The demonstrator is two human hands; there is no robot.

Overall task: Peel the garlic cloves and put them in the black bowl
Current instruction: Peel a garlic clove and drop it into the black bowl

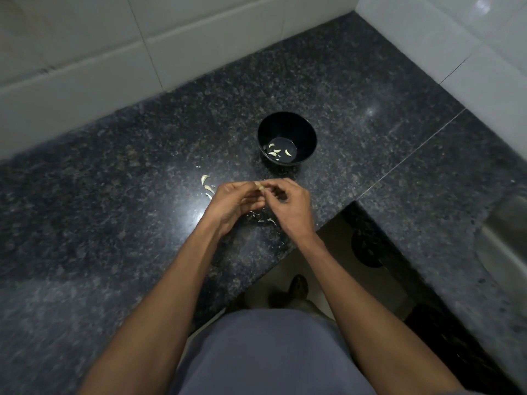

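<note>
A garlic clove (260, 186) sits pinched between both hands, held just above the worktop (114, 195) near its front edge. The left hand (236, 205) has its fingertips closed on the clove from the left; the right hand (288, 205) meets it from the other side, fingers curled, its grip clamped on the same clove. Beyond the hands stands the black bowl (287, 138), upright, with several pale peeled cloves (278, 152) lying in its bottom. Left of the hands, a few more cloves (206, 185) lie loose on the dark speckled stone, and scraps of skin (266, 220) are scattered under the wrists. White tiles (85, 52) back the worktop on two sides. To the right a metal sink (504, 240) shows at the edge.
</note>
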